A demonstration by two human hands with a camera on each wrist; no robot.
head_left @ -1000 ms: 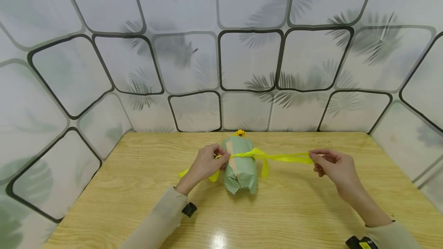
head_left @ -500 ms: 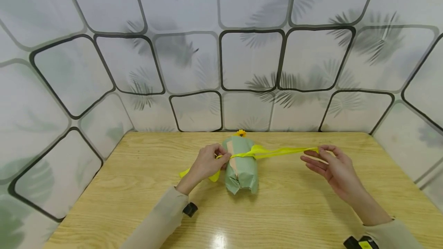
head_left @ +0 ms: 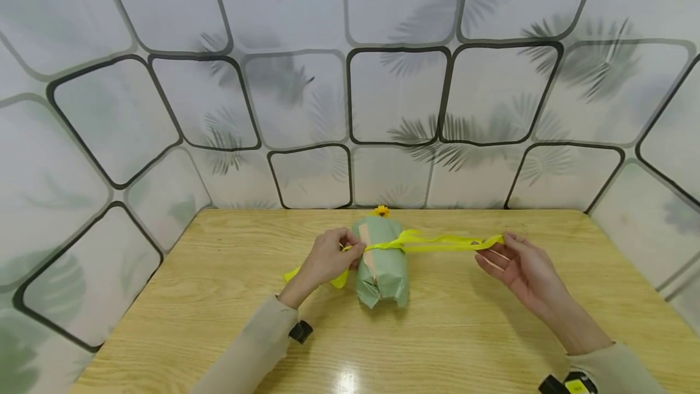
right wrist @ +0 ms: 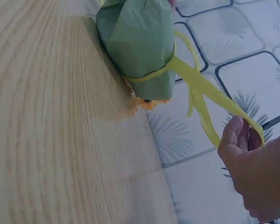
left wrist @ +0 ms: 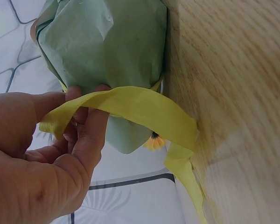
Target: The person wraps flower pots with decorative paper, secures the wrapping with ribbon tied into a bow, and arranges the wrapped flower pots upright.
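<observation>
A bouquet in green wrapping paper [head_left: 391, 272] lies on the table, with an orange-yellow flower [head_left: 381, 211] showing at its far end. A yellow ribbon [head_left: 437, 243] circles its middle. At the bouquet's left side, my left hand [head_left: 327, 257] pinches the ribbon close to the paper; a loose tail of ribbon [left wrist: 140, 109] drapes over its fingers in the left wrist view. Well to the right, my right hand [head_left: 527, 269] holds a ribbon length stretched out from the bouquet. In the right wrist view this ribbon [right wrist: 210, 88] loops back at the fingers.
The wood-grain table [head_left: 465, 333] extends around the bouquet. Behind it and at both sides stands a pale patterned backdrop [head_left: 394, 96] with dark outlines and leaf prints. Dark devices are worn on both wrists, including the left wrist device [head_left: 300, 331].
My right hand has shifted its hold along the ribbon, its fingers spreading and turning more palm-up. The hanging ribbon strand by the bouquet has lifted into the stretched length. My left hand stays in place.
</observation>
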